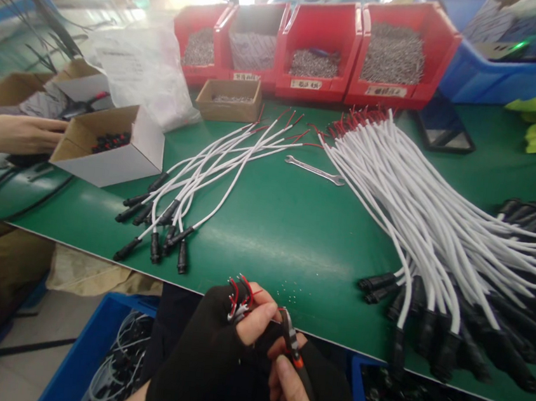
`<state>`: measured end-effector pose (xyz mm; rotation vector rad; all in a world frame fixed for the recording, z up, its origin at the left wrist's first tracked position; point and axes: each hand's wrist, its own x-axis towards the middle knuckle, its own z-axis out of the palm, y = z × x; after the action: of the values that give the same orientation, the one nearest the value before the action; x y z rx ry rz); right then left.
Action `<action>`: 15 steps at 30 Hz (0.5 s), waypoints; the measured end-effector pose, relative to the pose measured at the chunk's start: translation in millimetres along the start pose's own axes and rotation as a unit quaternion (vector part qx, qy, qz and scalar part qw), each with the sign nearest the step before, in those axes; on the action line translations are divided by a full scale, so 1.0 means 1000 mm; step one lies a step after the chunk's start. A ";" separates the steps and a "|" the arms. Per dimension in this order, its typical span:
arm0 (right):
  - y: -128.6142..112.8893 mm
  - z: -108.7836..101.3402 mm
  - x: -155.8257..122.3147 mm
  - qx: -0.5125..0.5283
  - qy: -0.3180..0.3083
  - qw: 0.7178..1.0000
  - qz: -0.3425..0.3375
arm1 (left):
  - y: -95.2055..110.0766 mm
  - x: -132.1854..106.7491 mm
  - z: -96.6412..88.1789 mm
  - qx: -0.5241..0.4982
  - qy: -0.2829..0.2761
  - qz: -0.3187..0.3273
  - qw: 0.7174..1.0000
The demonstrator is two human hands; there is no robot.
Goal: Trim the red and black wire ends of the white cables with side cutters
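My left hand [219,342], in a black fingerless glove, is closed around a bunch of thin red and white wire ends [240,296] at the table's near edge. My right hand [306,383], also gloved, grips small pliers with a red and black handle [292,343], whose jaws touch the wire ends. A small group of white cables with black connectors [188,186] lies left of centre on the green table [284,228]. A large pile of the same cables [438,225] fans across the right side.
Red bins [317,52] of small metal parts line the back edge. A wrench [314,171] lies mid-table. Another person's hand [21,134] reaches beside a white cardboard box [111,146] at left. Blue crates [89,354] sit under the near edge.
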<state>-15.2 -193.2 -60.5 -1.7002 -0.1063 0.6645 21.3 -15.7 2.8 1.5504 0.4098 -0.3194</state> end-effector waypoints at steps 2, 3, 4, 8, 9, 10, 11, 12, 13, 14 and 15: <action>0.008 0.002 0.001 0.002 0.003 1.000 0.010 | 0.000 -0.001 0.000 0.001 -0.003 -0.001 1.000; 0.011 0.003 0.001 0.003 0.005 1.000 0.013 | 0.000 -0.001 0.000 0.001 -0.005 -0.004 1.000; 0.013 0.004 0.001 0.005 0.007 1.000 0.016 | 0.000 -0.001 0.000 0.001 -0.006 -0.005 1.000; 0.020 0.010 0.003 0.022 0.002 0.999 0.026 | -0.001 0.000 -0.001 0.004 -0.011 0.007 1.000; 0.020 0.012 0.004 0.028 0.001 0.999 0.029 | -0.001 0.000 -0.001 0.002 -0.011 0.009 1.000; 0.020 0.014 0.006 0.032 0.001 0.999 0.031 | -0.001 0.000 -0.001 -0.001 -0.011 0.009 1.000; 0.019 0.016 0.008 0.033 0.003 0.999 0.031 | -0.001 0.000 -0.001 -0.004 -0.012 0.005 1.000; 0.017 0.017 0.011 0.031 0.006 0.999 0.029 | 0.000 0.001 -0.001 -0.004 -0.012 0.001 1.000; 0.014 0.018 0.013 0.029 0.009 0.999 0.025 | 0.001 0.001 0.000 -0.002 -0.011 -0.001 1.000; 0.011 0.018 0.015 0.025 0.012 0.999 0.020 | 0.002 0.001 0.001 0.003 -0.006 -0.002 1.000; 0.007 0.018 0.017 0.020 0.014 1.000 0.014 | 0.003 0.001 0.002 0.010 0.001 0.000 1.000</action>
<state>-11.4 -172.3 -74.9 -1.6737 -0.0485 0.6596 23.4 -17.3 4.8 1.5693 0.4087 -0.3232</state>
